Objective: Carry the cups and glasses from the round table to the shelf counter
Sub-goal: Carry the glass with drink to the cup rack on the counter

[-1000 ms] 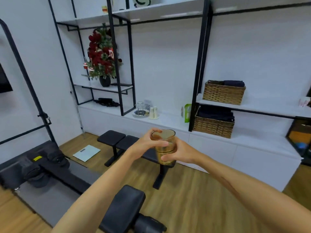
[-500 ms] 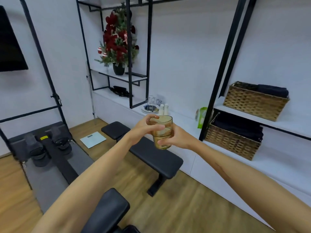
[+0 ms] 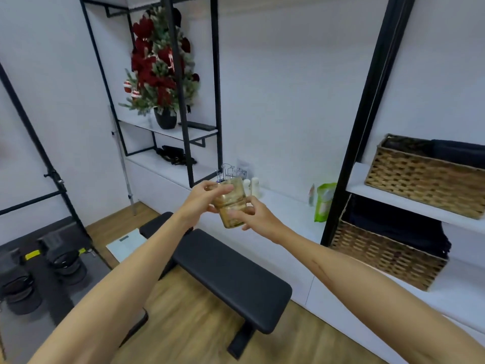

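Holding one amber glass (image 3: 231,203) in both hands' grip, left hand (image 3: 203,197), right hand (image 3: 256,214), two wicker baskets (image 3: 425,177) shelved

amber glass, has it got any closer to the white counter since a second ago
Yes. The amber glass, held in both hands, now overlaps the wire rack standing on the white counter; earlier it sat well short of and below that rack.

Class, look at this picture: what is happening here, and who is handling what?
A person holds an amber glass in both hands, out in front of them: the left hand grips it near the rim, and the right hand holds its lower part. The glass is in the air above a black bench, not yet set down. Beyond it runs the white shelf counter, where a wire rack stands.
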